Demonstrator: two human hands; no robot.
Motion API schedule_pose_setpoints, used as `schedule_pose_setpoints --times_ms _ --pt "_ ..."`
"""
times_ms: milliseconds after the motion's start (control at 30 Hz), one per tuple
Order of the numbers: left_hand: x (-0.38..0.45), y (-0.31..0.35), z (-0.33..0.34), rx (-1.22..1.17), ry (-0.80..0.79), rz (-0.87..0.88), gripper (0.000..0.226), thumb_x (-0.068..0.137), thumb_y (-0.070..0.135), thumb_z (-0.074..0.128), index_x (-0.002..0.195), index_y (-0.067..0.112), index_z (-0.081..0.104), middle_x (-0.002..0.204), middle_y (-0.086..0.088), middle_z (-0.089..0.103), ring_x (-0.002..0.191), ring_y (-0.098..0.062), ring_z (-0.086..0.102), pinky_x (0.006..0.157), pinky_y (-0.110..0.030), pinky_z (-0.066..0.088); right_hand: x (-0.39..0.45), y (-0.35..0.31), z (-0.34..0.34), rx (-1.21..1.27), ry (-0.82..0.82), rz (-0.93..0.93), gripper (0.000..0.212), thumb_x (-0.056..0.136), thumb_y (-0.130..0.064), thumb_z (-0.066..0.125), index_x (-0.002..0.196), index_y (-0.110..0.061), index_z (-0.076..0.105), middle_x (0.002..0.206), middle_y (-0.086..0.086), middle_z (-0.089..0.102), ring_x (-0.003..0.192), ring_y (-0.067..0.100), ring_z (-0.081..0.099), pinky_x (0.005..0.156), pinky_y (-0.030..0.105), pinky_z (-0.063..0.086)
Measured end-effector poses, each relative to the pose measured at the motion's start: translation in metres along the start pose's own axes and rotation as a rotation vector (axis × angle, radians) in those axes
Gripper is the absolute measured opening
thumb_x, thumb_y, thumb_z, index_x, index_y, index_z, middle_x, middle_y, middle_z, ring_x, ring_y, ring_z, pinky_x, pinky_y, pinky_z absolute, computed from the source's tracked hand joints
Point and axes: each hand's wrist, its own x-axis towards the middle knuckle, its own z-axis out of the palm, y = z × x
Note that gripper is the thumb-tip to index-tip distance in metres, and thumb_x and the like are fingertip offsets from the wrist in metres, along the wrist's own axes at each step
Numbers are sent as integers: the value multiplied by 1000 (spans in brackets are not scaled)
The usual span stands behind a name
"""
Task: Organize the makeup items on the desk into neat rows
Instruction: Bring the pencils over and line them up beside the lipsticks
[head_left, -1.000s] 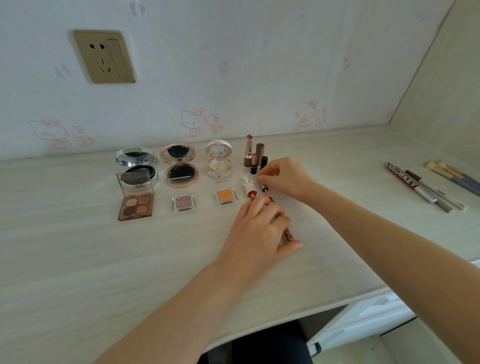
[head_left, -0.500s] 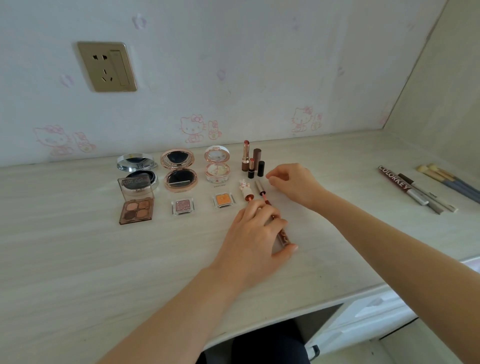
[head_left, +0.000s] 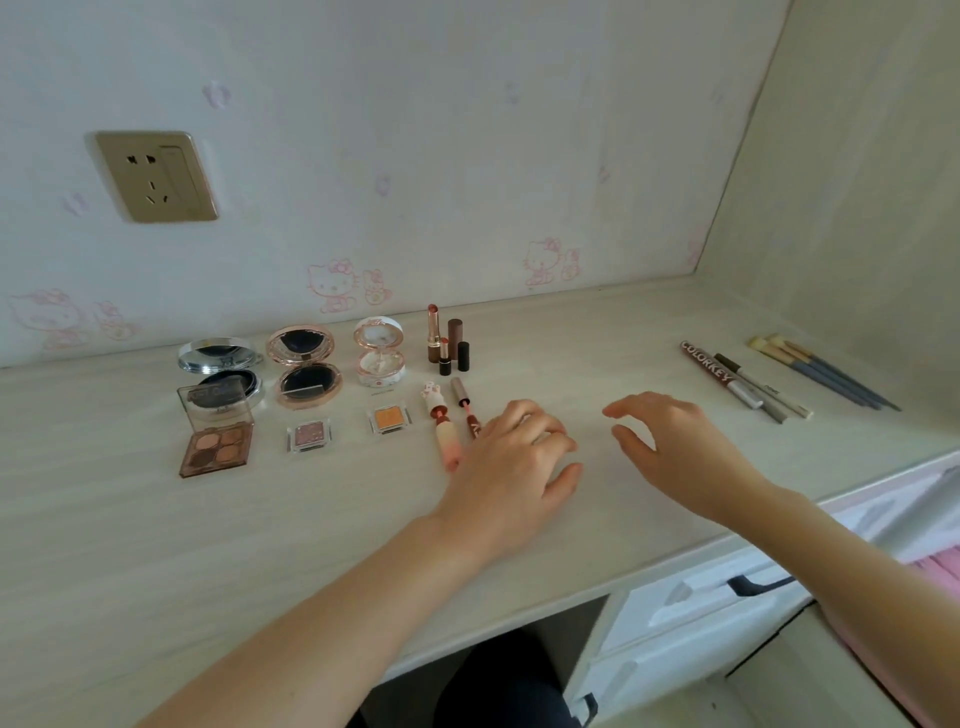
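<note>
Makeup stands in rows at the desk's left-centre. Three open compacts (head_left: 304, 370) form the back row, with upright lipsticks (head_left: 448, 347) to their right. In front lie a four-pan eyeshadow palette (head_left: 217, 446), a pink single shadow (head_left: 308, 435) and an orange one (head_left: 388, 419). A bunny-capped lip tube (head_left: 442, 432) and a dark red lip gloss (head_left: 466, 411) lie side by side. My left hand (head_left: 511, 470) rests with loosely bent fingers over the gloss's near end. My right hand (head_left: 670, 441) hovers above the bare desk, fingers spread, holding nothing.
At the right lie a brown COLORKEY tube (head_left: 707, 369), two pencils (head_left: 758, 391) and several brushes (head_left: 823, 373). A wall socket (head_left: 156, 176) sits upper left. White drawers (head_left: 701, 597) stand under the desk's front edge at the right.
My right hand let go of the gloss's far end and drew back to the right. The gloss now lies beside the bunny tube. My left hand has loosened over its near end.
</note>
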Motion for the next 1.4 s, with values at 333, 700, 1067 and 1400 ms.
schedule_pose_setpoints --times_ms 333,700,1067,1400 --pt "108 28 51 -99 -263 -73 29 95 30 49 115 13 64 119 -4 62 119 -23 43 97 -37 41 -23 77 -27 -150 88 152 24 91 -17 58 113 -12 67 112 2 67 106 22 59 88 28 43" --pt "192 30 124 -191 -313 -238 43 96 28 46 135 10 48 139 -12 48 132 -29 36 107 -37 33 4 132 -29 -293 157 292 30 95 -22 47 118 -9 61 117 9 59 111 30 46 87 41 45" --pt "215 23 150 -177 -369 -136 50 99 32 38 148 21 32 150 -5 37 139 -30 23 112 -38 24 7 137 -16 -320 171 233 23 91 -16 54 110 -7 63 104 8 61 104 29 48 80 37 46" --pt "200 11 133 -70 -374 -95 39 99 31 37 136 25 47 135 -8 42 124 -31 33 104 -43 34 13 125 -18 -312 138 307 27 95 -29 51 114 -13 61 99 3 66 101 23 46 80 29 40"
